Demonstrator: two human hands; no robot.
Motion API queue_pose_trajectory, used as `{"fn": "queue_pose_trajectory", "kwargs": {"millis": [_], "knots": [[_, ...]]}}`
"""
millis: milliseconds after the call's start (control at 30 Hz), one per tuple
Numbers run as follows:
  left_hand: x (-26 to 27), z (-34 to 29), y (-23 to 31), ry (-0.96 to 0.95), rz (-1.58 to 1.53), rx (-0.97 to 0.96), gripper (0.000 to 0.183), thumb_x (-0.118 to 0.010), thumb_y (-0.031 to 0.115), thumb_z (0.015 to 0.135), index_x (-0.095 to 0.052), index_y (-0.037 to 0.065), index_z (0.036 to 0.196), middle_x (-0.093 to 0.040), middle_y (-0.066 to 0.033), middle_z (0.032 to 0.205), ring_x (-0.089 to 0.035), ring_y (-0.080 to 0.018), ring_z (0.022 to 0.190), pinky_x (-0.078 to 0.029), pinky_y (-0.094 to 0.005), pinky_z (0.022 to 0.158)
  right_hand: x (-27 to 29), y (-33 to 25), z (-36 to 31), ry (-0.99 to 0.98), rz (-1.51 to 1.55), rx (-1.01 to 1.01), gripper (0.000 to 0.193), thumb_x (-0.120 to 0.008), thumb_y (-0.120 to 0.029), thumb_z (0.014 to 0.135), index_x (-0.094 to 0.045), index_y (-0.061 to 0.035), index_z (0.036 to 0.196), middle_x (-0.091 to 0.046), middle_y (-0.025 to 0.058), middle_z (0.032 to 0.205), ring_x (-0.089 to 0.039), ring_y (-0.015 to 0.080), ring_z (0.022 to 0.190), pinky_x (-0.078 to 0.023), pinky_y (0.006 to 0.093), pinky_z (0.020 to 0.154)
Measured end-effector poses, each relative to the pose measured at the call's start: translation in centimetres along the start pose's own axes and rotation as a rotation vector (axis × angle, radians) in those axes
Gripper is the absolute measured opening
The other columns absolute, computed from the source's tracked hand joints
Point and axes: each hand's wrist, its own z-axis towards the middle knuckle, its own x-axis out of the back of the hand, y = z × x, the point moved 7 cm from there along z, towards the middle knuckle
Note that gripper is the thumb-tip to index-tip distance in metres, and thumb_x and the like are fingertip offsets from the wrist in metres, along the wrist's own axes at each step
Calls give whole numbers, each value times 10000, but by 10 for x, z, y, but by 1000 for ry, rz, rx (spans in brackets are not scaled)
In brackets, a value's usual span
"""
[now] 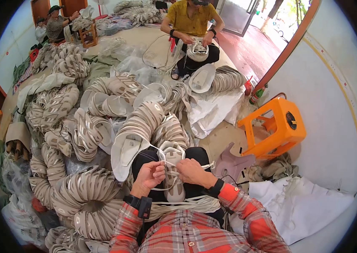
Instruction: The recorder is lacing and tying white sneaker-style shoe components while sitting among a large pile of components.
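Note:
A beige shoe upper [176,190] with brown and white panels rests between my knees, its toe toward me. Its white shoelace [157,148] runs across the eyelets. My left hand [149,175] is closed at the left side of the upper, pinching the lace between thumb and fingers. My right hand [194,172] is closed at the right edge, with the lace at its fingertips. A bundle of loose white laces [182,207] lies across my lap. A curved stack of nested shoe uppers [141,122] leans against my left knee.
More nested stacks of shoe uppers [87,189] cover the floor at left. An orange stool [279,126] and white sacks [298,202] are on my right. Ahead, a co-worker in a yellow shirt [193,19] handles another upper. Other people sit at the far left; a doorway opens at upper right.

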Motion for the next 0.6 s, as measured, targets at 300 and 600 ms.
{"fn": "queue_pose_trajectory", "kwargs": {"millis": [300, 600], "knots": [[-8, -94, 129, -148, -245, -702, 165, -481, 6, 727, -383, 117, 653, -331, 48, 525, -337, -72, 431, -333, -237, 458, 57, -8, -27, -529, 405, 46, 199, -646, -209, 686, -612, -17, 724, -563, 133, 618, -534, 284, 517, -413, 365, 507], [-146, -442, 282, 303, 171, -1912, 256, -309, 125, 930, -491, -37, 1012, -415, -67, 751, -347, -104, 545, -350, -326, 673, 11, 55, 2, -302, 960, -546, 201, -571, -190, 808, -589, -2, 877, -603, 51, 717, -560, 139, 627, -448, 309, 573]]}}
